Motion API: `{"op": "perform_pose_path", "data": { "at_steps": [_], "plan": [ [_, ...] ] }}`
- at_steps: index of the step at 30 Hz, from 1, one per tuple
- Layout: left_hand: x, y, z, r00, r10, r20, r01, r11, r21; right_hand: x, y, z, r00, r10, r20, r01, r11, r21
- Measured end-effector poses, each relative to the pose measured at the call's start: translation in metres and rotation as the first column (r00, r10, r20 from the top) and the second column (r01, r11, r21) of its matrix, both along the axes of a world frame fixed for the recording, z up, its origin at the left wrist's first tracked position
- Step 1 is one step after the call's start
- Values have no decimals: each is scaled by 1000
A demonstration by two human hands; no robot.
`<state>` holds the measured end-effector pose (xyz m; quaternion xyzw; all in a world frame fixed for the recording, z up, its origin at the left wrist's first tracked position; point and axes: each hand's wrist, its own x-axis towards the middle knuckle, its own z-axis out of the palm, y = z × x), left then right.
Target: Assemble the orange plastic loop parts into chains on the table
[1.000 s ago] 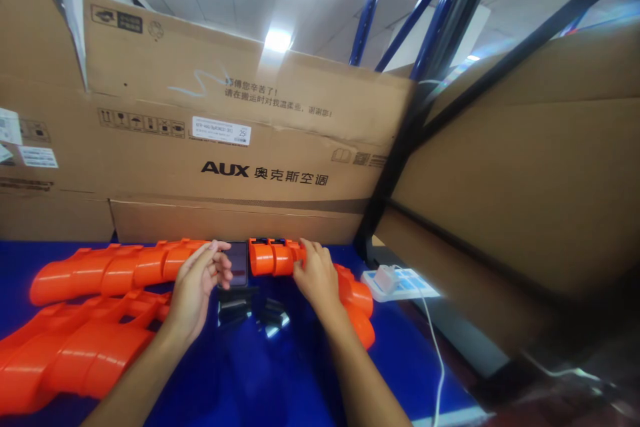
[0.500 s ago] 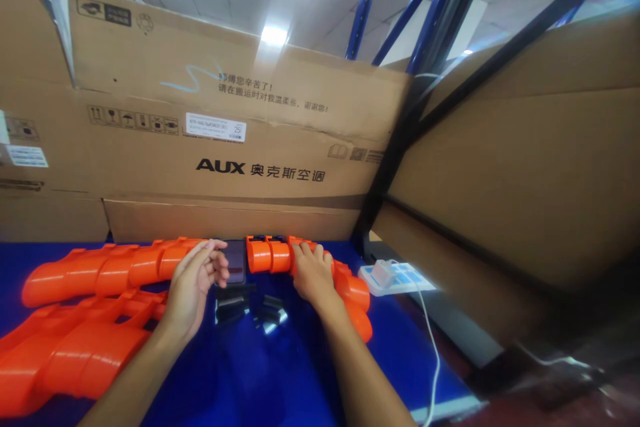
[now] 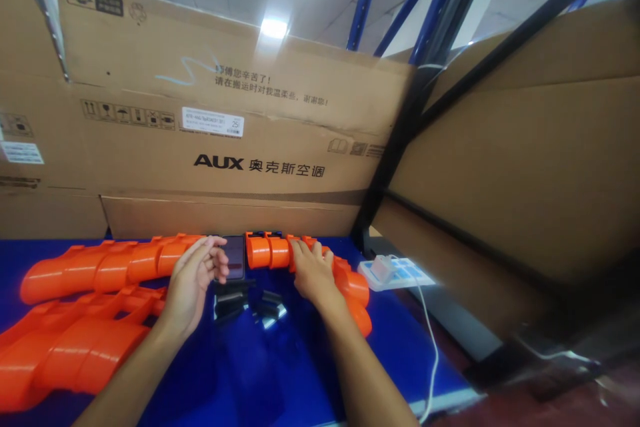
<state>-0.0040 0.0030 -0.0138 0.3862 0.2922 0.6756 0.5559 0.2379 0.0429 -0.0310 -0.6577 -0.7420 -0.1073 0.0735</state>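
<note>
Your phone (image 3: 235,257) stands propped on a small black stand (image 3: 231,297) near the back edge of the blue tabletop (image 3: 260,373), and a careless nudge could tip it flat, I judge. Your left hand (image 3: 193,283) sits just beside its screen, fingers loosely curled and holding nothing. Your right hand (image 3: 313,273) lies flat, fingers spread, on the curved orange plastic duct (image 3: 273,251).

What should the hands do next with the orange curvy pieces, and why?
Probably slide the right hand and its orange piece leftward toward the long orange piece by the left hand; their ends face each other, with a phone between.
</note>
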Motion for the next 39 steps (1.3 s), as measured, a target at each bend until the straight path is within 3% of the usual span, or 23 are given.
{"op": "perform_pose_path", "data": {
  "at_steps": [6, 11, 15, 18, 21, 24, 28, 31, 33, 35, 37, 39],
  "plan": [
    [0, -1, -1, 1000, -3, 4, 3, 1000, 6, 3, -3, 3, 999, 34, 39, -36, 999, 35],
    [-1, 0, -3, 1000, -7, 4, 7, 1000, 5, 6, -10, 8, 997, 31, 70, -44, 981, 190],
    [-1, 1, -4, 1000, -9, -5, 9, 1000, 2, 7, -18, 21, 999, 35, -42, -20, 947, 321],
    [2, 2, -5, 998, -24, -53, 23, 1000, -7, 5, -26, 33, 970, 129, -204, -25, 895, 445],
    [8, 2, -5, 986, -24, -167, 21, 1000, -15, -2, -38, 42, 911, 315, -266, -143, 847, 512],
    [15, 0, -4, 974, -15, -228, 12, 1000, -18, -15, -51, 45, 842, 488, -232, -355, 823, 444],
    [20, -4, -1, 990, -100, -98, 92, 992, -82, -34, -65, 43, 747, 630, -213, -574, 772, 274],
    [20, -6, 2, 990, -138, -27, 133, 982, -132, -43, -71, 42, 641, 735, -221, -693, 678, 245],
    [19, -6, 3, 995, -100, 2, 99, 986, -132, -42, -72, 45, 580, 775, -250, -729, 631, 264],
    [17, -5, 4, 998, -50, 25, 52, 990, -127, -34, -71, 50, 576, 762, -296, -707, 646, 288],
    [14, -5, 5, 999, -30, 27, 34, 989, -144, -22, -66, 54, 646, 687, -334, -627, 727, 281],
    [11, -6, 5, 996, -85, 14, 86, 977, -193, -9, -60, 55, 744, 582, -328, -554, 812, 185]
  ]
}}
